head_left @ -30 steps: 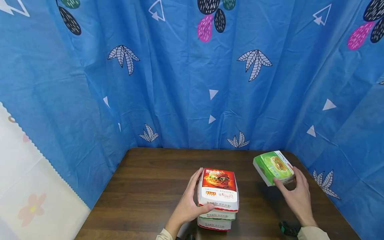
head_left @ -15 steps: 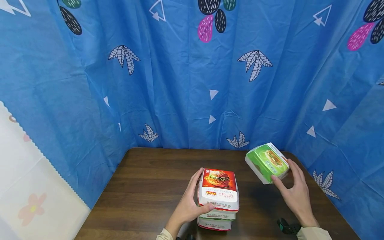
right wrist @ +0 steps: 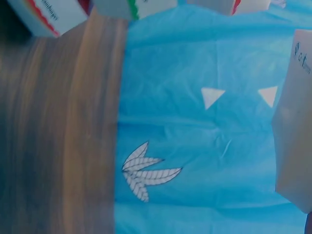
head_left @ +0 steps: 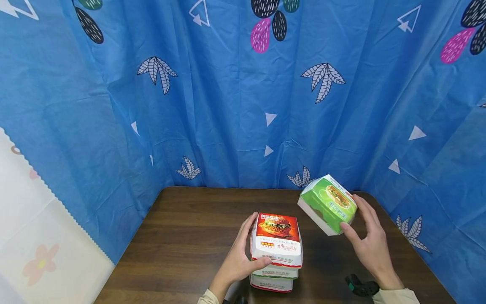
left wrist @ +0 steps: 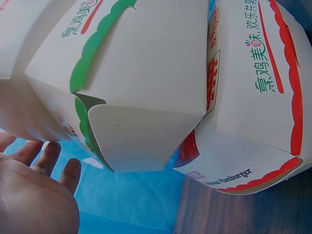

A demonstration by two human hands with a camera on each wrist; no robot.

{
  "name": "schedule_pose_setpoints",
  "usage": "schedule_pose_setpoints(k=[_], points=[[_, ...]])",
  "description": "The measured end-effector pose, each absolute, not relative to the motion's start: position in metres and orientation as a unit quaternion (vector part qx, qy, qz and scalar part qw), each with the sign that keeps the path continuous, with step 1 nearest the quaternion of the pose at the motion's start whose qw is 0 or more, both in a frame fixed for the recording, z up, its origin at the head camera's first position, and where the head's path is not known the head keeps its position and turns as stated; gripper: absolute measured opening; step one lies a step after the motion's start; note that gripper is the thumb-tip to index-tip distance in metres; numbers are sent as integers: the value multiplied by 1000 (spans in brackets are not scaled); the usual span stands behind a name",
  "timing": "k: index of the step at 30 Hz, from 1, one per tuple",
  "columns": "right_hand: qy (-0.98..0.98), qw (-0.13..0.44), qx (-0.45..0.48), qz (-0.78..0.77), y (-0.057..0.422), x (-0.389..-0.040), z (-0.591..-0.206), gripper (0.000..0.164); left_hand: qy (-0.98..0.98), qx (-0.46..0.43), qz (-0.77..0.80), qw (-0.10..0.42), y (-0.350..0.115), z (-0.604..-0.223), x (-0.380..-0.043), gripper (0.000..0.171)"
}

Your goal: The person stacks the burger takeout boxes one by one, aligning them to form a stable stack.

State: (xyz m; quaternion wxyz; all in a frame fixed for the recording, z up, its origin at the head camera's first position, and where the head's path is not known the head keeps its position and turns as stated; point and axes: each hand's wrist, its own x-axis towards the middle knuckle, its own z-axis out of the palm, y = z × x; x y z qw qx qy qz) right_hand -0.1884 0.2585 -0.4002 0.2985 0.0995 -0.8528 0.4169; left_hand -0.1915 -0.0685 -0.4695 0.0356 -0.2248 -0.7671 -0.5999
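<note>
My left hand [head_left: 240,258] holds the top box of a stack of three hamburger boxes, thumb on its front and fingers along its left side. That red-topped hamburger box [head_left: 278,236] rests on a green-edged hamburger box [head_left: 279,272], with a red-edged hamburger box [head_left: 270,284] at the bottom. To the right, my right hand [head_left: 372,242] grips a green hamburger box [head_left: 328,204] by its right side, tilted and raised above the table. In the right wrist view the held box's white side [right wrist: 295,131] shows at the right edge, the hand mostly hidden.
The stack stands near the front middle of a dark wooden table [head_left: 197,228]. A blue patterned curtain [head_left: 228,105] surrounds the table's back and sides. A black wrist device [head_left: 361,287] sits by the right sleeve.
My right hand has moved the green hamburger box left towards the stack and slightly up, and its tilt has grown. My left hand and the stack have stayed in place.
</note>
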Motion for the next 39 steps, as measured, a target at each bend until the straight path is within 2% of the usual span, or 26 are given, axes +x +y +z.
schedule_pose_setpoints(k=[16,25,39], points=[[-831,254,192,456,235,-178,-387,79,-759,-245,-601,55,-70,-469,-191,102],[-821,214,264,458,216,-177,-384,88,-743,-252,-618,54,-69,-468,-191,101],[-803,196,324,460,200,-180,-387,84,-748,-273,-596,104,-70,-473,-192,107]])
